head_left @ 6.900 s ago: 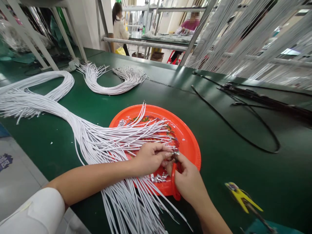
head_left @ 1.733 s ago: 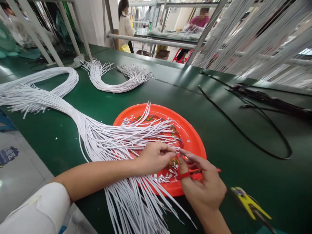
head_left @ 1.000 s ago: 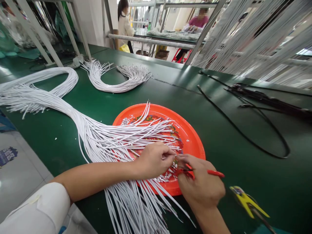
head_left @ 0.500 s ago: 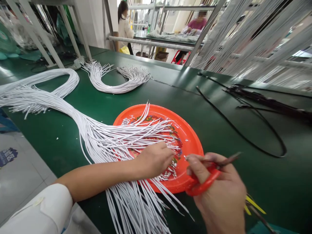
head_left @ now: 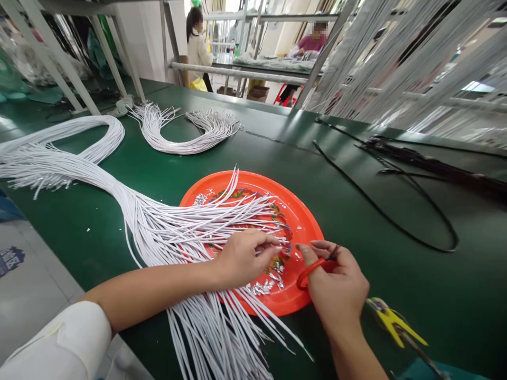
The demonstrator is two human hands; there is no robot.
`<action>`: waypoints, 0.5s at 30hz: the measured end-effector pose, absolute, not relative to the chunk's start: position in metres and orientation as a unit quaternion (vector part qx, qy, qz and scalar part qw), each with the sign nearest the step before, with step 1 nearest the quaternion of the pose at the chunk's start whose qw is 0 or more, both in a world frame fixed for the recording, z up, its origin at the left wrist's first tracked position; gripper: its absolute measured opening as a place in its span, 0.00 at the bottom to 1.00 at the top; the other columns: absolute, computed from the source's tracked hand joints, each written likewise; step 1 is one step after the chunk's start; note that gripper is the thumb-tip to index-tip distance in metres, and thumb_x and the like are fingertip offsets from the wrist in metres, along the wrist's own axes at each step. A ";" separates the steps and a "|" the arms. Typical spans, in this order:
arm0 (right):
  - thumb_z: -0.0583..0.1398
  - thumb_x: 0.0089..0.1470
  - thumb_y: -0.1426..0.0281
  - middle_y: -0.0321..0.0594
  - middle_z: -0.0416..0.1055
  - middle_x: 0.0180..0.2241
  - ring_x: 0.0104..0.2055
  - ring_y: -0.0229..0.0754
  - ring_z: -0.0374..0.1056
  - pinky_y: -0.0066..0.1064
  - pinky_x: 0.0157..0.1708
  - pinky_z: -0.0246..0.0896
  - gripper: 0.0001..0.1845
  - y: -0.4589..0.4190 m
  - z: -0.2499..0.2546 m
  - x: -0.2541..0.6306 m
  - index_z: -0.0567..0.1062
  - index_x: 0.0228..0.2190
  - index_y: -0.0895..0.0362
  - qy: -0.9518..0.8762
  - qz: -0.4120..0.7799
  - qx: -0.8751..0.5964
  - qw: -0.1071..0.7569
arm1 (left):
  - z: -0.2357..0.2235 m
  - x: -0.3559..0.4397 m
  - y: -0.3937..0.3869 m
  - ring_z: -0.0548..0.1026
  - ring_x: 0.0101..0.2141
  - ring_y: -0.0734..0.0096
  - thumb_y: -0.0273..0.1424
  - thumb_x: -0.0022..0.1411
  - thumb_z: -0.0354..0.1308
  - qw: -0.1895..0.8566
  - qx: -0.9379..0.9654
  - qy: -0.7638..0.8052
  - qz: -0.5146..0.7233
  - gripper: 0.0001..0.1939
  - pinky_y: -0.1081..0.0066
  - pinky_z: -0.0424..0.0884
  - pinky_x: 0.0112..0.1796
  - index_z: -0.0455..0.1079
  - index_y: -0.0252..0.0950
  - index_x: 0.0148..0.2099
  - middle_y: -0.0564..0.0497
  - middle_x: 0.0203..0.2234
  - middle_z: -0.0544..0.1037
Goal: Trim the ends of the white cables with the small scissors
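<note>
"Scissors point(head_left: 308, 271)?"
"One pair, looped in the right hand point(head_left: 338, 287), fingers curled round it."
"Left hand point(head_left: 241, 258)?"
"Fingertips nearly meeting; grip unclear."
"Cords point(head_left: 158, 221)?"
"Countless, fanned over one tray point(head_left: 311, 227)."

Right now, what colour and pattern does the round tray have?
The tray is orange-red, patterned in several colours towards its middle, partly covered; see the head view.
</note>
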State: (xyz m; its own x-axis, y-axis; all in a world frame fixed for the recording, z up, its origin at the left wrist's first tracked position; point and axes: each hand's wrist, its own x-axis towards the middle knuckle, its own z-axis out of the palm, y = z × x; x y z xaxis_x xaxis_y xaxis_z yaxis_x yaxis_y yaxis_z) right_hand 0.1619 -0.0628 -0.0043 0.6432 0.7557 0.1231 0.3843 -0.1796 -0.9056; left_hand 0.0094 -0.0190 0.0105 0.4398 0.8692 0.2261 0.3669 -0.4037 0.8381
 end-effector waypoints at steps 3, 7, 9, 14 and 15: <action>0.63 0.41 0.60 0.37 0.71 0.24 0.25 0.39 0.67 0.30 0.27 0.63 0.17 -0.064 -0.002 0.158 0.70 0.31 0.58 -0.386 0.218 -0.728 0.524 | 0.012 0.008 -0.019 0.69 0.28 0.74 0.30 0.59 0.51 0.363 0.773 0.392 0.342 0.10 0.74 0.64 0.33 0.72 0.34 0.38 0.51 0.25 0.73; 0.63 0.41 0.63 0.39 0.73 0.27 0.29 0.40 0.70 0.31 0.31 0.65 0.14 -0.066 0.002 0.151 0.70 0.30 0.57 -0.421 0.239 -0.682 0.548 | 0.014 0.007 -0.018 0.68 0.27 0.74 0.29 0.60 0.49 0.370 0.784 0.371 0.333 0.11 0.74 0.63 0.32 0.72 0.33 0.33 0.51 0.24 0.73; 0.63 0.41 0.65 0.40 0.74 0.28 0.30 0.41 0.71 0.32 0.32 0.66 0.12 -0.067 0.005 0.148 0.70 0.30 0.57 -0.434 0.262 -0.652 0.564 | 0.014 0.007 -0.018 0.68 0.28 0.74 0.29 0.59 0.51 0.375 0.779 0.374 0.336 0.10 0.74 0.63 0.32 0.72 0.33 0.33 0.51 0.24 0.73; 0.63 0.42 0.66 0.40 0.74 0.27 0.29 0.41 0.71 0.31 0.30 0.66 0.11 -0.070 0.009 0.143 0.70 0.29 0.57 -0.440 0.240 -0.635 0.588 | 0.014 0.008 -0.018 0.68 0.27 0.75 0.30 0.57 0.54 0.391 0.767 0.381 0.339 0.07 0.74 0.64 0.32 0.72 0.35 0.31 0.52 0.24 0.73; 0.63 0.42 0.66 0.39 0.73 0.27 0.28 0.40 0.70 0.31 0.29 0.66 0.11 -0.070 0.008 0.143 0.70 0.29 0.57 -0.445 0.220 -0.643 0.583 | 0.014 0.008 -0.018 0.68 0.27 0.75 0.30 0.57 0.54 0.394 0.763 0.384 0.341 0.07 0.74 0.64 0.32 0.73 0.35 0.31 0.52 0.24 0.74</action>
